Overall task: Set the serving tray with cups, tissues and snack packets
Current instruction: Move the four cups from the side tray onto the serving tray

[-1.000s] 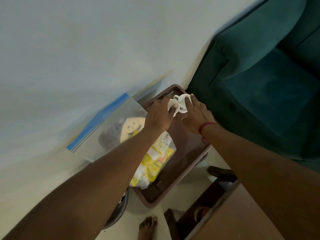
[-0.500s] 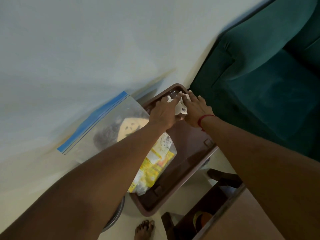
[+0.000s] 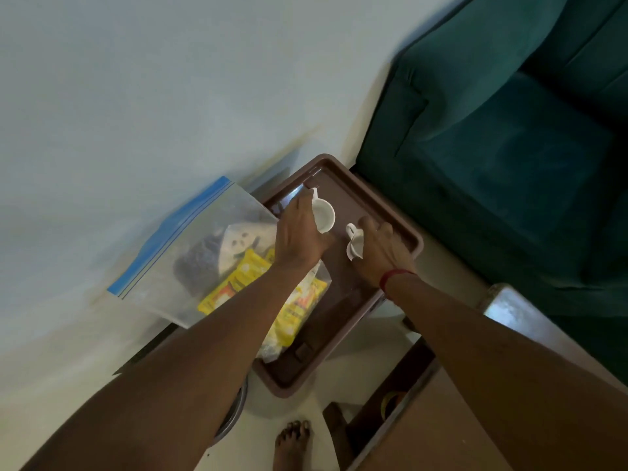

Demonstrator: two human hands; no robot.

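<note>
A pale wall fills the upper left, smeared by blur. A teal sofa, soft and velvety, runs off the top and right edges. Below it a wooden table is cut off at the lower right, its shelf contents too dark to read. The brown plastic tray, rectangular with a raised rim, sits between wall and sofa; its left side is hidden under a clear zip bag with a blue seal. Inside the bag lie yellow packets and a dark lump that cannot be made out. Both forearms cross the bag and tray. The left hand grips a white cup on the tray's far end. The right hand curls around a second cup, mostly hidden, just beside the first. A bare foot shows at the bottom.
</note>
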